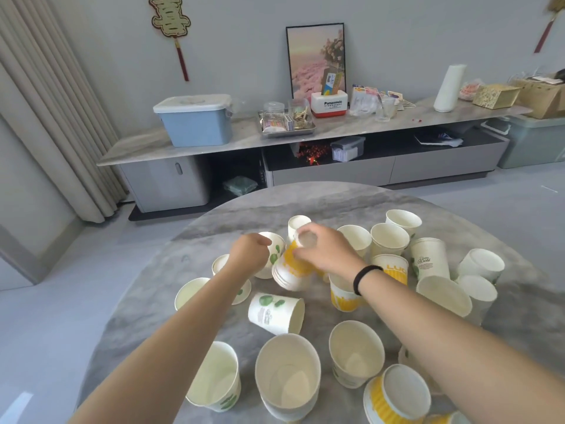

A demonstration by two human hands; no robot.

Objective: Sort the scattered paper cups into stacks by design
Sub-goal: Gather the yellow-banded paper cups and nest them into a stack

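A living room with a long low cabinet [305,133] against the far wall gives way to a round grey marbled table [214,215], where paper cups lie scattered in two printed designs, yellow and green-leaf.

Both forearms reach across the table toward its middle. There a nested yellow stack [292,269] is tipped over, its long axis slanting from the open rims low on the left up to the closed base on the right, raised toward the far side. The right hand [327,249] closes its fingers [301,255] over the base end from above and holds the stack; a dark band circles that wrist. The left hand [249,255] sits just beside the stack's rim end with fingers curled in, and whether it grips the green-leaf cup [273,252] behind it cannot be told.

Loose yellow cups wait on the right-hand side: one labelled cup [393,270] just beyond the right wrist, another [345,296] beneath the forearm. The right hand is the nearer to them, so the stack would likely travel rightward. A green-leaf cup on its side [275,312] lies nearer the left arm.
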